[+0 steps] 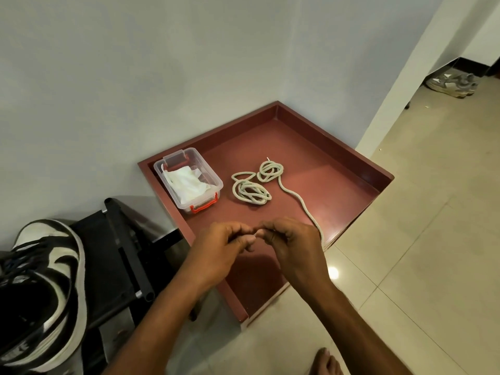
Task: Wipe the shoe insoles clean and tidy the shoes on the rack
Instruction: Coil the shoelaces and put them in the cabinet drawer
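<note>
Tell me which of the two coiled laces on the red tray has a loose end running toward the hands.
The right-hand lace, farther from the clear plastic box. Its tail trails down to the right hand; the other lace is a closed bundle.

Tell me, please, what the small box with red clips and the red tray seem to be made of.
The small box looks like clear, glossy plastic: the white wipes show through its walls, and its clips are red plastic. The red tray has a smooth, slightly shiny maroon surface that reflects light; it may be painted wood or laminate, which the picture cannot settle.
</note>
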